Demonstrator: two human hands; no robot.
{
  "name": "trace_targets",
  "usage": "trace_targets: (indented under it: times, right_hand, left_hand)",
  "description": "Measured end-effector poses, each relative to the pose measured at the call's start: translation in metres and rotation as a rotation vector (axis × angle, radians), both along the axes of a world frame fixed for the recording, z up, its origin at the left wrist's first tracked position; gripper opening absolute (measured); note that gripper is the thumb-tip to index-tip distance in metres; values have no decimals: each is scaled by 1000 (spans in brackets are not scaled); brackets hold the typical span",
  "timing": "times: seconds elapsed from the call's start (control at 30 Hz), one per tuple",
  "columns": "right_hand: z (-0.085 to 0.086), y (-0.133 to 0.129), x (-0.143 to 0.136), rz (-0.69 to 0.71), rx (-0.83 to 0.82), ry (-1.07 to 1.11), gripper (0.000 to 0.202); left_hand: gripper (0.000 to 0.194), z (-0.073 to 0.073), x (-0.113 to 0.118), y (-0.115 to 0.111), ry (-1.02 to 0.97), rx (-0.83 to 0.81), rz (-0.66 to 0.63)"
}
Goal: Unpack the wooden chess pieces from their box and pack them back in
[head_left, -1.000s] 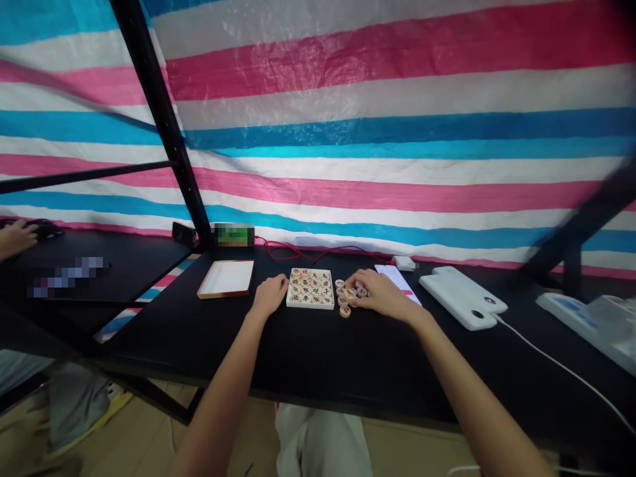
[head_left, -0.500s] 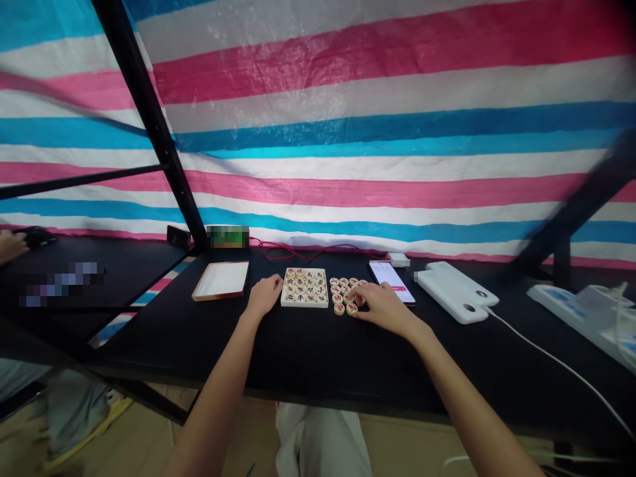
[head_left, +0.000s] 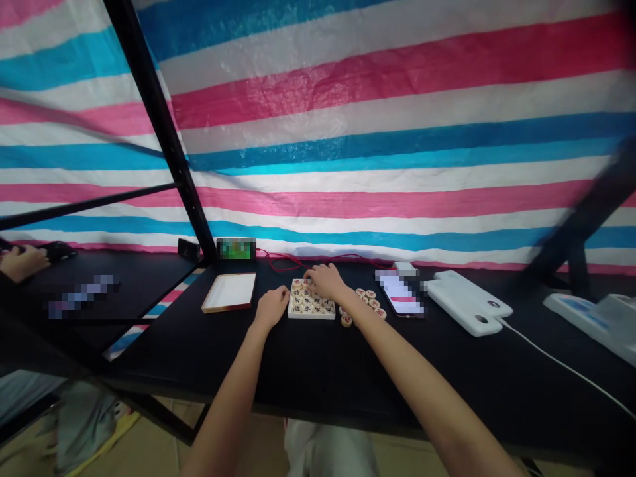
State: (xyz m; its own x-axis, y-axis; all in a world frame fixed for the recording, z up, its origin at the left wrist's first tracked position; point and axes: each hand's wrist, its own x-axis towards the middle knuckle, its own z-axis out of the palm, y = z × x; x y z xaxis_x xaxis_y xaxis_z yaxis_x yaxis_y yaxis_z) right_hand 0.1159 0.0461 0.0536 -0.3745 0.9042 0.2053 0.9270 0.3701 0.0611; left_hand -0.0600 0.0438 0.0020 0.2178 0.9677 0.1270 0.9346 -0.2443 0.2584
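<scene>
A white box [head_left: 312, 316] filled with rows of round Chinese chess pieces stands on the black table. My left hand [head_left: 271, 307] rests curled against its left side, fingers closed, and what they hold, if anything, is hidden. Over the box's back edge reaches my right hand [head_left: 325, 280], its fingers bent down onto the top row; whatever is between the fingertips is too small to make out. To the right of the box lie loose red-marked pieces [head_left: 346, 320], partly covered by my right wrist.
A shallow lid [head_left: 230, 292] lies left of the box. Right of the pieces are a phone [head_left: 400, 293], a white device [head_left: 467, 301] with a cable, and a power strip [head_left: 591, 324]. Another person's hand [head_left: 24, 263] shows at far left.
My right hand has moved left from the loose pieces to the back of the box. The loose pieces now sit less tightly grouped. My left hand stays beside the box.
</scene>
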Motion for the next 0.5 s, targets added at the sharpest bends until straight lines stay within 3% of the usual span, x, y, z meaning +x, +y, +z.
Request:
trace_targets:
  times: [0.27, 0.4, 0.5]
  right_hand:
    - [-12, 7, 5, 28, -18, 55, 23]
    - [2, -4, 23, 18, -33, 130, 25]
    - [16, -29, 48, 34, -8, 187, 29]
  left_hand:
    - [36, 0, 0, 0, -5, 2, 4]
    - [36, -1, -1, 0, -9, 0, 3]
    - [34, -2, -1, 1, -12, 7, -5]
